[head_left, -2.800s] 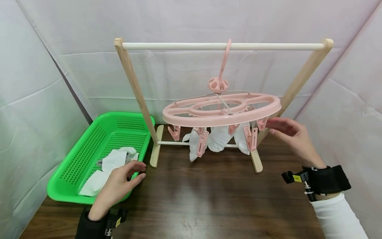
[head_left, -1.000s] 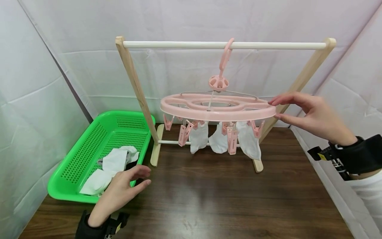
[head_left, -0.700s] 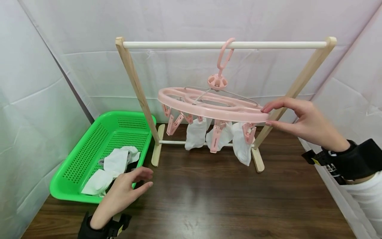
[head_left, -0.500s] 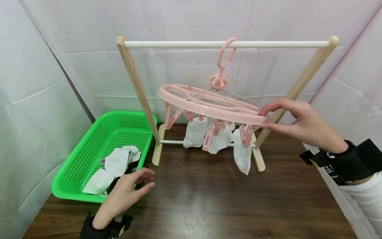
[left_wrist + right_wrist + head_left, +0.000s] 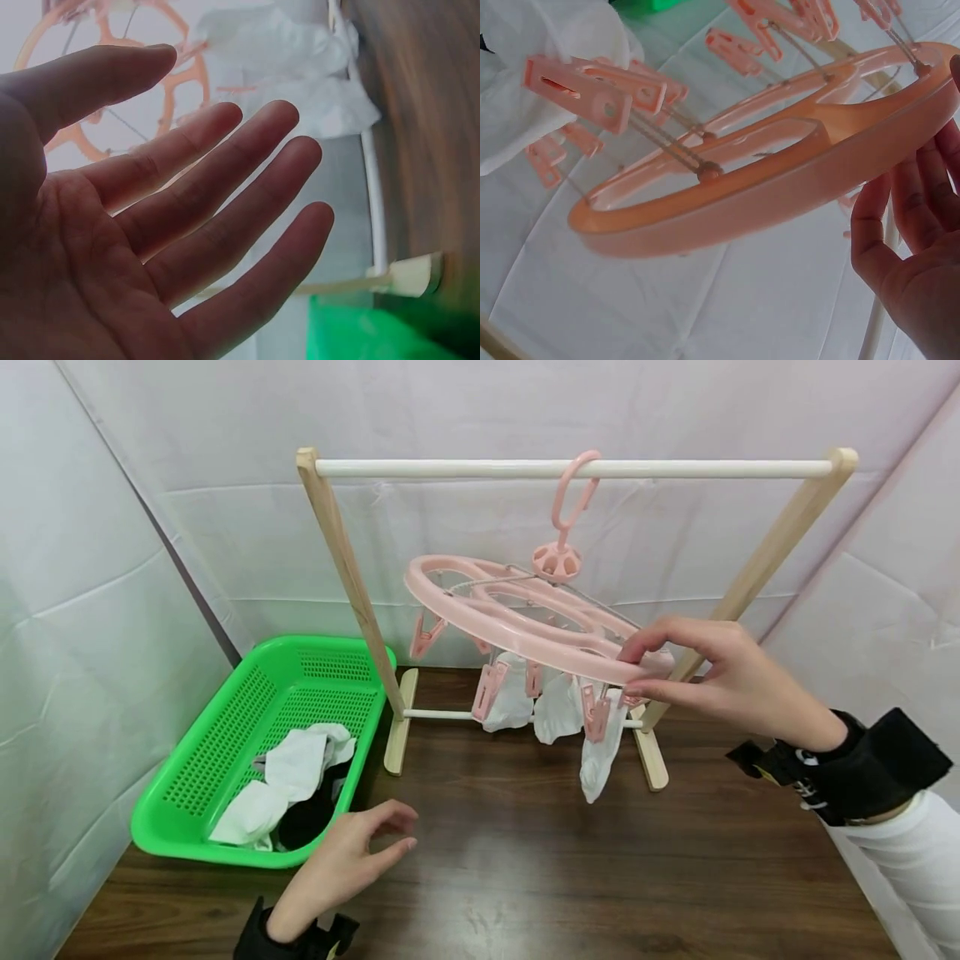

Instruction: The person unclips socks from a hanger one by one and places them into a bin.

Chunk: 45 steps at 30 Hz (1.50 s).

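A pink oval clip hanger (image 5: 495,625) hangs by its hook (image 5: 561,500) from the white bar, its right side dipping lower. My right hand (image 5: 720,672) pinches the right end of its rim between thumb and fingers; the right wrist view shows fingers at the rim too. Below it several pink clothespins (image 5: 490,689) dangle, and white socks (image 5: 600,764) hang among them. My left hand (image 5: 347,860) hovers over the table by the green basket, fingers loosely bent and holding nothing; the left wrist view shows its bare palm (image 5: 75,270).
The green basket (image 5: 168,850) at left holds white socks (image 5: 296,764) and a black cloth item (image 5: 309,820). A wooden rack with a white top bar (image 5: 450,469) stands on the dark wood table (image 5: 525,877). White curtains (image 5: 225,427) surround the table.
My right hand rose from a clothespin to the rim, then came nearer and lower with it, turning the hanger and tilting its right side down. My left hand drifted slightly right.
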### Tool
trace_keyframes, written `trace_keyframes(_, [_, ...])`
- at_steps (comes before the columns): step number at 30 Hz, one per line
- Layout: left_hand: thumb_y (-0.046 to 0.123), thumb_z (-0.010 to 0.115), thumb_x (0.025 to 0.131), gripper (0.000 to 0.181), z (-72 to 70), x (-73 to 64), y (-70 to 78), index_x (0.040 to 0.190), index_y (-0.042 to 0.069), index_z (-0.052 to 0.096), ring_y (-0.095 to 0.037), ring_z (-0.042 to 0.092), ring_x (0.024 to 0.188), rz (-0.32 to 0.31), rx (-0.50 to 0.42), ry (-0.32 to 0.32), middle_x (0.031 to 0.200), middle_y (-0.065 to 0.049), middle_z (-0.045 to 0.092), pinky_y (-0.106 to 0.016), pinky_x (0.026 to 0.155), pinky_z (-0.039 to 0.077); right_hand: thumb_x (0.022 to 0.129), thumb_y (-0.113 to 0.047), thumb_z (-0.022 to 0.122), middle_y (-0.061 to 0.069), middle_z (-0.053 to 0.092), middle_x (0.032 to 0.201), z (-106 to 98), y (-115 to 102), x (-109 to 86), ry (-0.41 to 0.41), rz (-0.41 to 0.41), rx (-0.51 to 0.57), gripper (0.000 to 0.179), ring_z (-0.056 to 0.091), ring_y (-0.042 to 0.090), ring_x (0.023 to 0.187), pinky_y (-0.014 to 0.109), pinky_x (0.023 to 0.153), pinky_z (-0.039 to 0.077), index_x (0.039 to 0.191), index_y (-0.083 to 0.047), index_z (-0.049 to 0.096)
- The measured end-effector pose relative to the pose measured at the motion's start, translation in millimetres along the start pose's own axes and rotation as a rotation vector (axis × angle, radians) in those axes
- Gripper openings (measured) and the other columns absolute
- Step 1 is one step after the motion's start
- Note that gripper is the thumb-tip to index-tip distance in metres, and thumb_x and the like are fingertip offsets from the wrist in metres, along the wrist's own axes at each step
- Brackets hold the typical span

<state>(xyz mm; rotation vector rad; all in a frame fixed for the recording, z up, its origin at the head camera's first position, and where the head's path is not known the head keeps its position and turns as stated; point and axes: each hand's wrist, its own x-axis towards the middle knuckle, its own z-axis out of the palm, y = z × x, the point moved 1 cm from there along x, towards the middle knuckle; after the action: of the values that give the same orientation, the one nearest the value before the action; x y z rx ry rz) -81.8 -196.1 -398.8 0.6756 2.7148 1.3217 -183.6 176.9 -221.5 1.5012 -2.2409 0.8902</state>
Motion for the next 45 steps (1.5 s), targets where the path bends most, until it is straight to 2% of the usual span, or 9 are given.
trace_keyframes(5, [0.018,0.065,0.095,0.018,21.0,7.8,-4.8,0.109,0.008,0.065,-0.018,0.066,0.091,0.012,-0.038,-0.067,0.099,-0.001,0.069,-0.035,0.079,0.052,0.064,0.016,0.081,0.0,0.065,0.092,5.9,-3.4,7.5,-0.001,-0.005,0.026,0.045,0.056,0.01,0.087,0.02,0.082,0.042,0.1,-0.007,0.067])
trace_keyframes(11, [0.015,0.063,0.095,0.017,50.1,19.0,-1.6,0.111,0.008,0.065,-0.015,0.066,0.093,0.025,-0.128,-0.141,0.101,-0.004,0.069,-0.033,0.082,0.051,0.068,0.012,0.081,-0.006,0.065,0.087,15.0,-8.1,15.6,0.011,0.051,0.038,0.042,0.057,0.008,0.079,0.02,0.075,0.043,0.098,-0.012,0.066])
trace_keyframes(15, [0.016,0.062,0.096,0.018,62.1,23.7,3.9,0.112,0.009,0.064,-0.013,0.065,0.094,0.03,-0.174,-0.173,0.101,-0.005,0.068,-0.032,0.084,0.05,0.069,0.007,0.083,-0.01,0.063,0.085,21.7,-11.9,23.2,0.005,0.076,0.038,0.038,0.057,0.007,0.076,0.02,0.072,0.043,0.095,-0.016,0.066])
trace_keyframes(19, [0.017,0.062,0.096,0.018,68.3,26.3,8.8,0.113,0.012,0.064,-0.011,0.064,0.095,0.036,-0.189,-0.187,0.102,-0.002,0.068,-0.031,0.086,0.049,0.071,0.004,0.082,-0.009,0.062,0.086,28.3,-15.1,32.1,-0.014,0.076,0.037,0.035,0.057,0.008,0.078,0.02,0.067,0.045,0.096,-0.015,0.066])
trace_keyframes(23, [0.017,0.062,0.096,0.017,71.8,27.7,12.1,0.113,0.013,0.064,-0.01,0.064,0.095,0.05,-0.195,-0.187,0.102,0.001,0.067,-0.031,0.086,0.049,0.074,0.003,0.081,-0.008,0.065,0.094,36.1,-18.2,40.8,-0.031,0.072,0.045,0.037,0.061,0.008,0.08,0.02,0.06,0.048,0.104,-0.012,0.066])
trace_keyframes(27, [0.016,0.062,0.096,0.017,75.8,29.3,14.4,0.113,0.013,0.064,-0.01,0.063,0.095,0.065,-0.204,-0.189,0.102,0.001,0.067,-0.029,0.086,0.049,0.077,-0.001,0.08,-0.007,0.066,0.1,45.1,-20.8,50.7,-0.04,0.064,0.01,0.042,0.062,0.006,0.082,0.024,0.066,0.049,0.115,-0.01,0.064])
trace_keyframes(30, [0.015,0.064,0.095,0.017,79.8,30.4,15.6,0.112,0.012,0.064,-0.009,0.064,0.094,0.085,-0.196,-0.192,0.099,0.001,0.068,-0.029,0.084,0.049,0.082,-0.005,0.078,-0.006,0.065,0.098,52.0,-22.5,59.3,-0.079,0.09,0.025,0.04,0.062,0.005,0.078,0.026,0.066,0.049,0.119,-0.011,0.063])
trace_keyframes(36, [0.014,0.065,0.094,0.015,89.4,30.5,18.6,0.109,0.011,0.065,-0.006,0.064,0.091,0.1,-0.198,-0.211,0.096,0.001,0.068,-0.026,0.081,0.049,0.086,-0.014,0.076,-0.005,0.065,0.094,61.9,-24.1,75.5,-0.147,0.153,0.022,0.035,0.062,0.003,0.072,0.027,0.066,0.051,0.118,-0.01,0.062])
trace_keyframes(45, [0.013,0.065,0.094,0.017,94.7,32.2,21.0,0.11,0.01,0.065,-0.005,0.064,0.091,0.102,-0.215,-0.225,0.097,-0.005,0.07,-0.028,0.081,0.05,0.087,-0.018,0.074,-0.002,0.067,0.089,69.0,-21.4,102.2,-0.224,0.233,-0.021,0.033,0.064,0.008,0.079,0.03,0.073,0.05,0.115,-0.006,0.06])
